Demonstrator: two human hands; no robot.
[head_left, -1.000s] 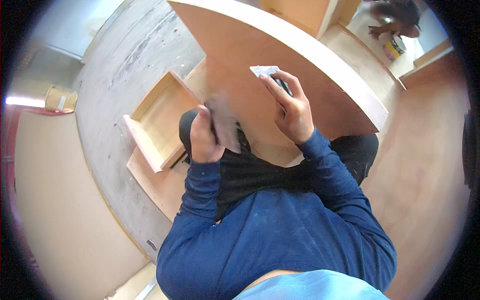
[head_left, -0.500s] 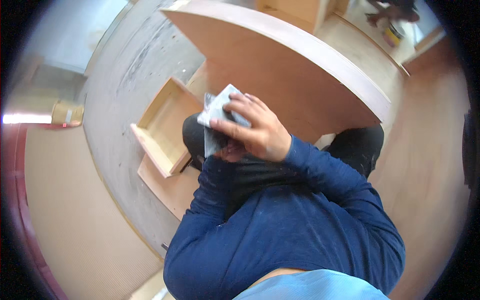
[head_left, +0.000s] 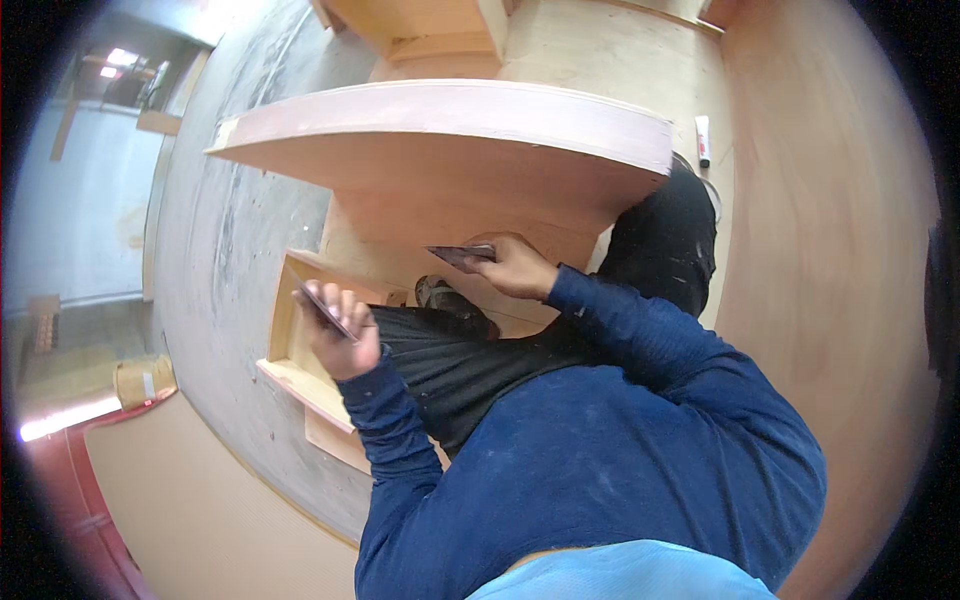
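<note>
My left hand (head_left: 345, 343) is closed around a thin, flat, dark scraper (head_left: 327, 310), seen nearly edge-on above the open wooden box (head_left: 282, 374). To its right, my right hand (head_left: 522, 268) grips another flat scraper (head_left: 458, 255), its dark pointed end turned left. Both hands are apart from each other, over my bent legs. Just beyond the right hand stands a curved wooden panel (head_left: 430, 158) with a thick pale edge facing up. The right scraper appears before the panel's lower part; whether it touches cannot be told.
A white tube with a dark cap (head_left: 703, 140) lies on the floor beyond my right knee. Another wooden box-like piece (head_left: 440, 45) stands at the far side. A tall wooden surface (head_left: 820, 300) runs along the right. Grey streaked flooring (head_left: 210, 290) stretches left.
My hands have come apart: they were together over the grey flat pieces, and the left has moved left, lower. The view has turned, so the curved panel lies more level across it.
</note>
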